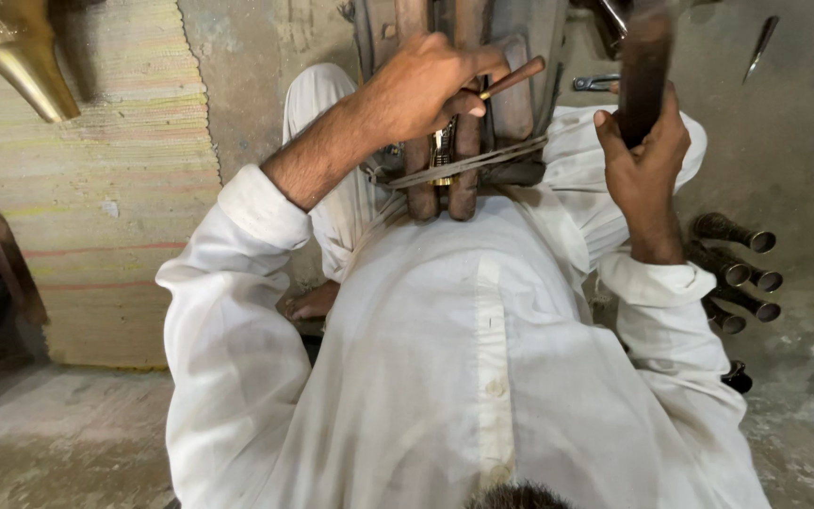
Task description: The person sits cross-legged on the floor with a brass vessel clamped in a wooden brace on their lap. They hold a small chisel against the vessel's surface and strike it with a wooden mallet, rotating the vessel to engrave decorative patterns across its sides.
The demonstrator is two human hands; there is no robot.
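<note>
While closed, left hand (426, 90) grips tool (511, 78)

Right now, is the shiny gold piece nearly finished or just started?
Several dark tubes already lie in a pile on the floor. The small brass piece sits clamped between wooden bars; the left hand sets a tool on it, the right hand grips a dark handle. What's left can't be told.

A rough grey concrete floor (58, 443) is seen, partly covered at the left by a pale striped woven mat (115, 188). Dim, even light is cast throughout.
</note>
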